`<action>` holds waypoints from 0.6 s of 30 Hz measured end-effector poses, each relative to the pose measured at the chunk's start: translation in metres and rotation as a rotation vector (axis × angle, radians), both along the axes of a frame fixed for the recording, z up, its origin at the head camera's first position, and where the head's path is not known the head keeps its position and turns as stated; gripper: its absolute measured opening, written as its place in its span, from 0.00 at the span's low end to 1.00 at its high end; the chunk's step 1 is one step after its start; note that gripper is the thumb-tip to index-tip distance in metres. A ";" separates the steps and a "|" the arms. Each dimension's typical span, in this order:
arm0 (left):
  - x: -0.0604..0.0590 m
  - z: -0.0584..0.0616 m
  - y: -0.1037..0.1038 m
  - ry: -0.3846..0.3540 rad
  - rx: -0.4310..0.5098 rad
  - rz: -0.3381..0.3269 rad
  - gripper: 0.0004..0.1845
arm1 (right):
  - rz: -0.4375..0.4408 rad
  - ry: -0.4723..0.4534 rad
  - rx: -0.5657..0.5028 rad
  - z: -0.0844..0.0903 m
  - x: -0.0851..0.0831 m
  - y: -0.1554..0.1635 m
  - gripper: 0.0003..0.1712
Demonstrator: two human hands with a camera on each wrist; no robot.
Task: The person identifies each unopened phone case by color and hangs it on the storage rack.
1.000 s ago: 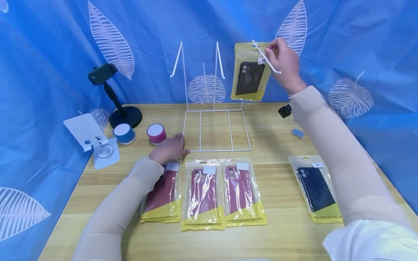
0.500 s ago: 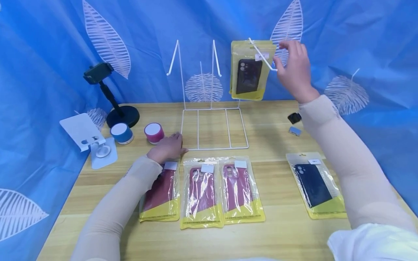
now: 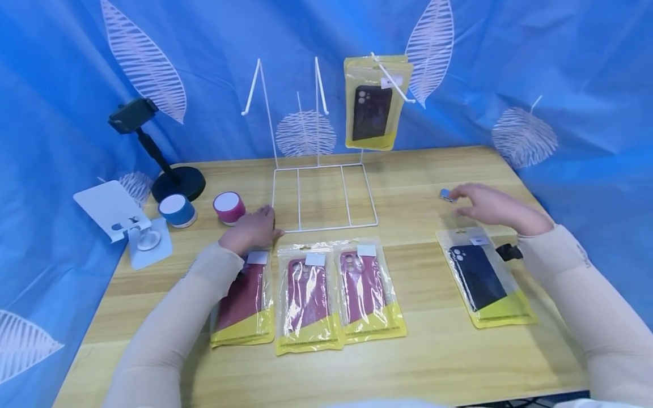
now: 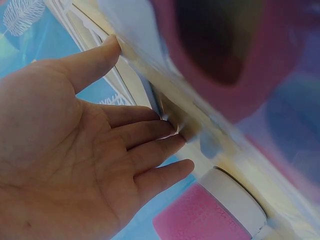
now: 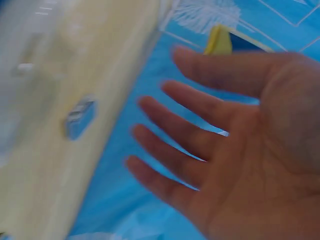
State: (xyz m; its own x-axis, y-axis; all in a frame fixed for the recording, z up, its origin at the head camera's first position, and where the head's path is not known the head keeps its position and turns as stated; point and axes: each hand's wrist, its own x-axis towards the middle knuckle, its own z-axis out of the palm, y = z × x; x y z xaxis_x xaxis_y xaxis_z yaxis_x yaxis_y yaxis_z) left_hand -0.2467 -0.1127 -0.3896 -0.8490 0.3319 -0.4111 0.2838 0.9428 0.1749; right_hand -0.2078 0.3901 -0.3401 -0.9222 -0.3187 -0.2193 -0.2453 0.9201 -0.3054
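My left hand (image 3: 250, 229) rests at the front left corner of the white wire rack (image 3: 331, 228), fingers fairly straight; in the left wrist view its palm holds nothing. My right hand (image 3: 492, 207) hovers with spread fingers and an empty palm, just beyond a bagged dark phone case (image 3: 478, 277) lying on the table. From the rack's right hook hang bagged dark phone cases (image 3: 372, 113), one behind another. Three bagged magenta phone cases lie before the rack: a left one (image 3: 242, 300) partly under my left wrist, a middle one (image 3: 308, 294) and a right one (image 3: 363, 289).
A pink cylinder (image 3: 229, 208) and a blue cylinder (image 3: 177, 211) stand left of the rack. Behind them is a black phone holder (image 3: 178, 182), with a white folding stand (image 3: 107, 209) further left. A small blue object (image 3: 446, 195) lies by my right fingertips.
My right hand has let go of the bagged phone case at the right hook, which now hangs there. That hand has come down and right over the table. My left hand stays at the rack.
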 end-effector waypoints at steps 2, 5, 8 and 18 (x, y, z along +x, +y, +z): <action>0.000 0.000 0.000 -0.002 0.004 0.005 0.43 | 0.004 -0.073 0.007 -0.012 0.009 0.010 0.26; 0.001 0.001 -0.001 -0.006 0.014 0.014 0.43 | -0.012 -0.143 0.003 -0.026 0.016 0.022 0.27; 0.001 0.003 -0.002 -0.007 0.021 0.024 0.43 | -0.059 -0.160 0.011 -0.038 0.017 0.032 0.23; 0.003 0.005 0.000 -0.007 0.014 0.002 0.42 | -0.124 -0.122 -0.008 -0.042 0.025 0.042 0.07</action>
